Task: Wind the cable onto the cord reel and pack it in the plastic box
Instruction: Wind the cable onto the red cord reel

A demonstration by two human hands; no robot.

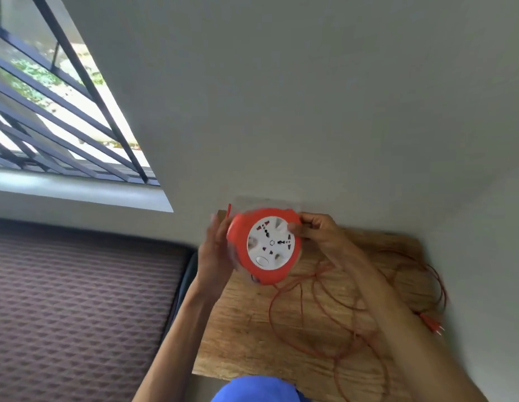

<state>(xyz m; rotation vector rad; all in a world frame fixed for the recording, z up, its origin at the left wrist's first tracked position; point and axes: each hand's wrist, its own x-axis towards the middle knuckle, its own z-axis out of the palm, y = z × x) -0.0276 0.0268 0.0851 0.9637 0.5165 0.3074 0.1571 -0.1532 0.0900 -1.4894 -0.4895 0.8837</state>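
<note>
Loosely, cable (325, 288) sprawls over table (243, 329) beneath held reel (264, 246).

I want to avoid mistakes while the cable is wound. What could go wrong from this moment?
1. The cable lies in loose crossing loops on the table, so it may knot as it is drawn in.
2. The plug sits near the table's right edge and could slip off or catch there.
3. Both hands, left and right, hold the reel up off the table; the left looks blurred, so the grip may slip.
</note>
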